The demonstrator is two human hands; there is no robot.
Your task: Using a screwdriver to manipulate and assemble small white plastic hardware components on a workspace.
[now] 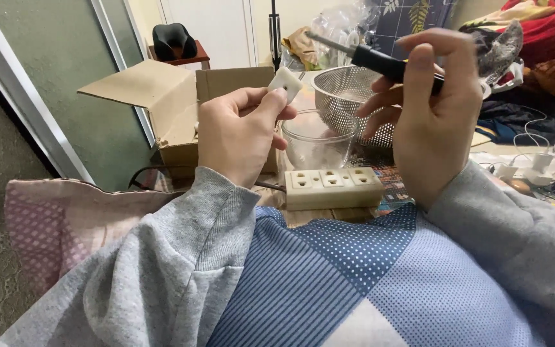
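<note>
A small white plastic piece (285, 83) is pinched at the fingertips of the raised left hand (236, 132), knuckles toward the camera. The right hand (433, 109) is closed around a black-handled screwdriver (380, 62), shaft pointing left. Below lie a cream power strip (333, 186), a glass bowl (313, 138) and a metal colander (348, 96).

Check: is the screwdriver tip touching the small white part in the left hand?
Apart. The head view shows the screwdriver tip ending right of the white part held by the left hand, with background between; the right hand grips the handle.
</note>
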